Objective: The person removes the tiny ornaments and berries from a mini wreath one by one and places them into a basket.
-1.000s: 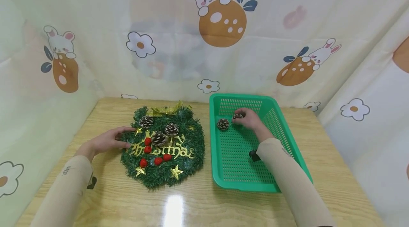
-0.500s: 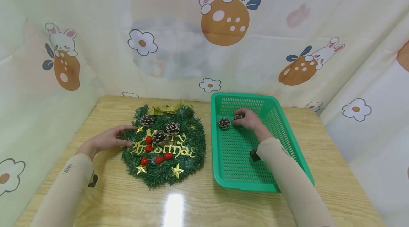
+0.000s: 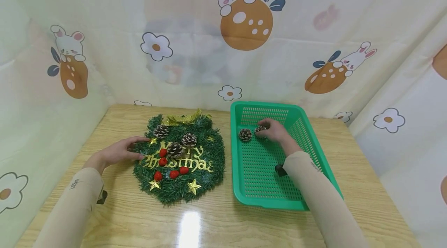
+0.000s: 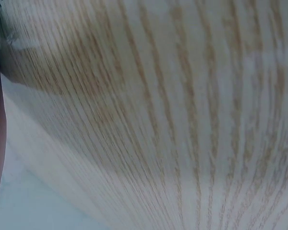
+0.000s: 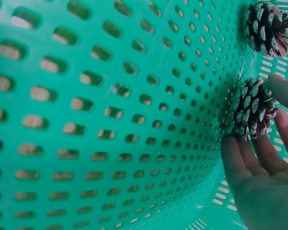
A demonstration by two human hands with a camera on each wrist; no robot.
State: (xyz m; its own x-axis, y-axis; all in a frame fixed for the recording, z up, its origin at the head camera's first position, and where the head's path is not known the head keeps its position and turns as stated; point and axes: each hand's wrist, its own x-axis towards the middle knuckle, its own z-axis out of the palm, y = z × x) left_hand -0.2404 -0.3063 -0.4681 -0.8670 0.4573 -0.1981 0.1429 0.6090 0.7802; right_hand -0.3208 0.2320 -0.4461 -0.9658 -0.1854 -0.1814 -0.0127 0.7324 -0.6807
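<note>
1. Fingers of the right hand are resting curled round a pine cone, only partly closed; how firmly they are gripping, cannot tell.
2. That cone is sitting inside the green basket, near its far edge, left of the middle.
3. A second cone is lying just beside it, closer to the basket's far left corner.
4. Left hand: thumb and fingers are standing loosely apart, tips touching the left edge of the wreath.
5. Wreath is lying flat on the wooden bench, left of the basket. It is carrying three snowy-tipped cones, red berries, stars, "Merry Christmas" lettering and, at its far edge, a gold ribbon.
6. Basket is occupying the bench's right half, close to the far edge; a printed curtain is hanging behind.
</note>
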